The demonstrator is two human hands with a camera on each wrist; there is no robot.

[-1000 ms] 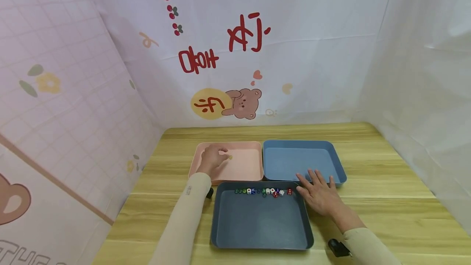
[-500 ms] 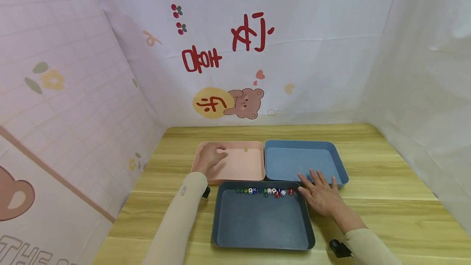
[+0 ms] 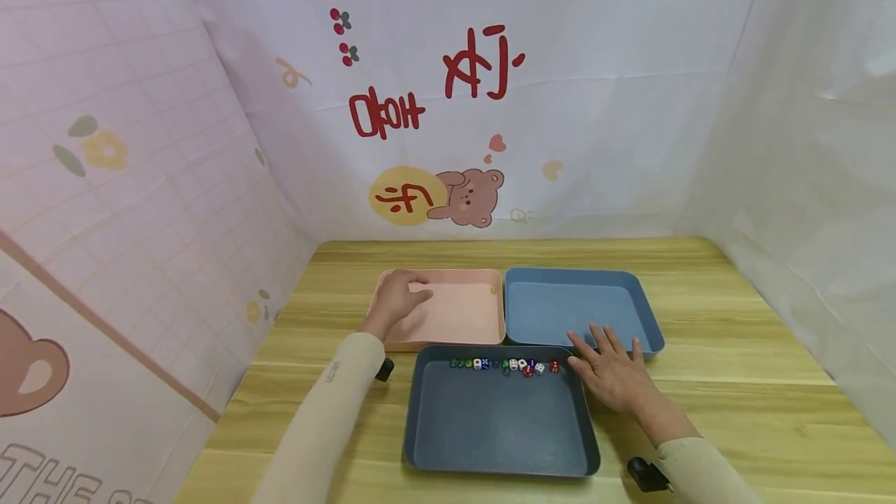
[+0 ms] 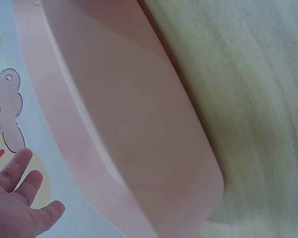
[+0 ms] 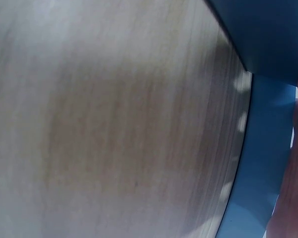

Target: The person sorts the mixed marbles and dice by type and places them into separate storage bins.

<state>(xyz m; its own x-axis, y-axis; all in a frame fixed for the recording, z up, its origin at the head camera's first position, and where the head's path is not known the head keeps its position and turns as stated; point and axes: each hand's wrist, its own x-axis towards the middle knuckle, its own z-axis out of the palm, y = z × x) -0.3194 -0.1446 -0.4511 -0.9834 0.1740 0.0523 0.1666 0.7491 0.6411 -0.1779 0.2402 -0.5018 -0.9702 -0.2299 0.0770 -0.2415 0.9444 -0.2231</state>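
My left hand (image 3: 399, 298) hovers over the left part of the pink tray (image 3: 465, 341), thumb and fingers apart with nothing between them. A small yellow die (image 3: 493, 289) sits inside that tray at its far right end. In the left wrist view the hand's spread fingers (image 4: 27, 188) show beside the pink wall. My right hand (image 3: 612, 372) lies with fingers spread at the corner where the dark tray (image 3: 593, 442) meets the blue tray (image 3: 654, 325). Several green, white, blue and red dice (image 3: 513, 365) line the dark tray's far side.
All three trays stand on a wood-grain table (image 3: 756, 379), pink and blue side by side behind the dark one. A printed white sheet (image 3: 595, 115) hangs behind the table and along both sides. A black wrist device (image 3: 647, 474) is by the right sleeve.
The yellow die has left my left fingertips and travelled right across the pink tray to its far end. My left hand has drawn slightly back to the left; the right hand stays put.
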